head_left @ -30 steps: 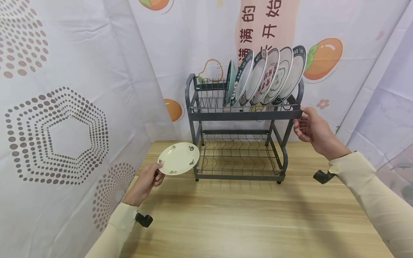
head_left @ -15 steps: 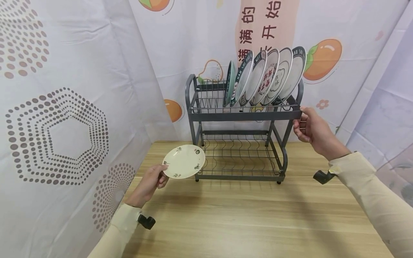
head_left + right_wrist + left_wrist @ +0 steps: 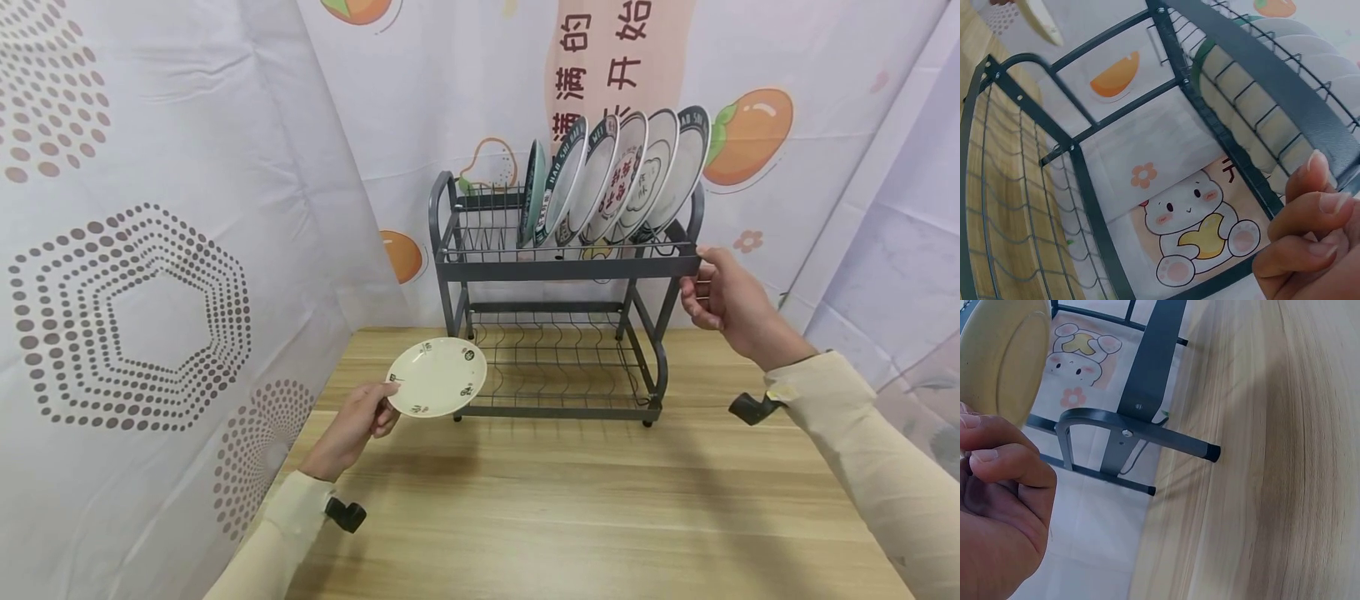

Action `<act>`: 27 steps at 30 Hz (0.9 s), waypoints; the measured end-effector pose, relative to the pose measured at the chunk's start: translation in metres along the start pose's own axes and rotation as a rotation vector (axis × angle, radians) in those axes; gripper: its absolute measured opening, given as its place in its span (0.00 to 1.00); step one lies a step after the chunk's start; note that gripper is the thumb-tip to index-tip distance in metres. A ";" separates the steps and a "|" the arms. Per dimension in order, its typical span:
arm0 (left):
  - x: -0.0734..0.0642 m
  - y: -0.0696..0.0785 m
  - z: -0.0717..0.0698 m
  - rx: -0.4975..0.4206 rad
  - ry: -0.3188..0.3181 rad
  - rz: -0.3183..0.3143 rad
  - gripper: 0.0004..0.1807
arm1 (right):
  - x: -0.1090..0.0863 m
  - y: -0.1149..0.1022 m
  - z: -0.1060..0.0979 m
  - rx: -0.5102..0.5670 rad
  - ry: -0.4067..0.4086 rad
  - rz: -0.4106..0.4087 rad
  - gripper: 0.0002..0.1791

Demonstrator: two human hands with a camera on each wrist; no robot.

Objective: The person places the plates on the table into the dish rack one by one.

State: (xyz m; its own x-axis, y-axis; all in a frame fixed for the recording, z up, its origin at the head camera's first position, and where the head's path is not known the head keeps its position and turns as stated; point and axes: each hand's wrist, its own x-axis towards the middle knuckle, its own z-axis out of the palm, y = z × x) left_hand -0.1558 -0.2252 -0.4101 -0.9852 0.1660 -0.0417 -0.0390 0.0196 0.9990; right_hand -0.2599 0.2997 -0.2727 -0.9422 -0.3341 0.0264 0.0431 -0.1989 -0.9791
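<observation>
A small cream plate [image 3: 437,377] with dark printed motifs round its rim is pinched at its left edge by my left hand [image 3: 363,417]. It is held above the table and overlaps the front left leg of the dish rack [image 3: 570,268] in the head view. From below, the left wrist view shows the underside of the plate [image 3: 1007,359]. At the rack's upper right corner, my right hand [image 3: 731,300] grips the frame, thumb on the bar and fingers curled beneath. Several patterned plates [image 3: 600,187] and a green-rimmed dish [image 3: 533,193] lean upright in the upper tier.
The rack's lower wire tier [image 3: 555,362] holds nothing. The rack stands at the back of a wooden table [image 3: 570,508], against a printed curtain [image 3: 480,75]. Another curtain [image 3: 150,292] hangs along the left side.
My left hand has moved a little to the right with the cream plate, closer to the rack, and slightly lower. The right hand has stayed at the rack's corner.
</observation>
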 end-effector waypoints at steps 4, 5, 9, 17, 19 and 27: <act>0.002 0.001 0.005 0.006 -0.011 -0.010 0.22 | -0.001 0.001 0.000 0.051 -0.003 0.020 0.27; 0.003 0.001 0.006 0.007 -0.011 -0.011 0.22 | -0.001 0.002 -0.001 0.072 -0.015 0.019 0.28; 0.005 0.002 0.010 0.013 -0.023 0.001 0.22 | -0.002 0.015 -0.001 0.132 -0.062 0.043 0.34; 0.011 0.005 0.021 0.009 -0.097 0.048 0.22 | 0.001 0.053 0.009 -0.147 0.016 0.170 0.25; 0.012 0.006 0.024 0.003 -0.110 0.052 0.22 | 0.000 0.062 0.014 -0.214 0.007 0.193 0.24; 0.014 0.011 0.035 0.000 -0.128 0.035 0.23 | -0.002 0.089 0.042 -0.374 -0.079 0.232 0.23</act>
State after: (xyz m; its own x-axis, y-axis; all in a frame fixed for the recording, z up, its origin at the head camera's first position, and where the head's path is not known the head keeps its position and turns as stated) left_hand -0.1641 -0.1877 -0.3998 -0.9567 0.2911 -0.0078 -0.0046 0.0115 0.9999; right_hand -0.2399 0.2436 -0.3517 -0.8927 -0.4031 -0.2014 0.1133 0.2319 -0.9661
